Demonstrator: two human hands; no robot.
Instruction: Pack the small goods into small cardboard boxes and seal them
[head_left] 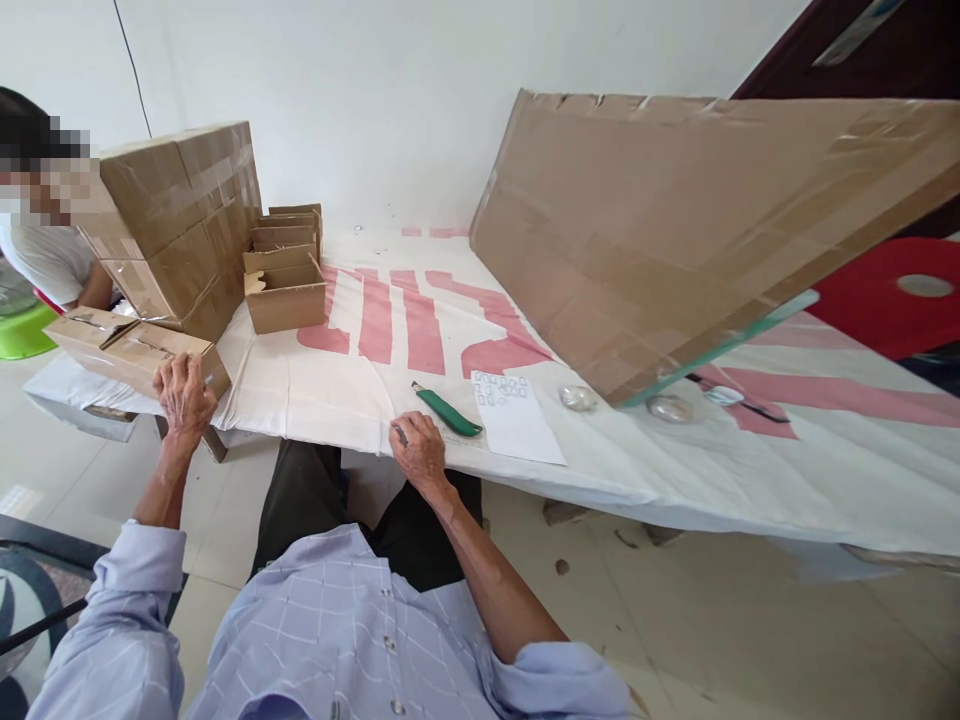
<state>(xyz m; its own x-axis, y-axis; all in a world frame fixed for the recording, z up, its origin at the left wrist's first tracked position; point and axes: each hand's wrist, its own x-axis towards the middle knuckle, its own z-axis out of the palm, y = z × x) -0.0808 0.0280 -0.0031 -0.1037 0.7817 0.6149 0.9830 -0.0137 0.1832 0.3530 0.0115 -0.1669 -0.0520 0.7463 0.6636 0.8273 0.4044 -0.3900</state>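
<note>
My left hand (184, 395) lies over the near edge of a closed cardboard box (214, 372), its fingers bent onto the top. This box is at the table's left end, end to end with a second closed cardboard box (84, 335). At the front edge of the table, my right hand (421, 448) is curled closed. Something small and dark shows by its fingers, too little to name. Just beyond that hand lies a green-handled tool (450, 413) with a narrow dark tip. A white paper sheet (521, 425) with small printed shapes is beside the tool.
Taped cardboard boxes (187, 200) are stacked at the left, with several open small boxes (286, 295) beside them. A large cardboard sheet (637, 220) leans on the right. Clear tape rolls (577, 398) lie near it. Another person (45, 240) sits at far left.
</note>
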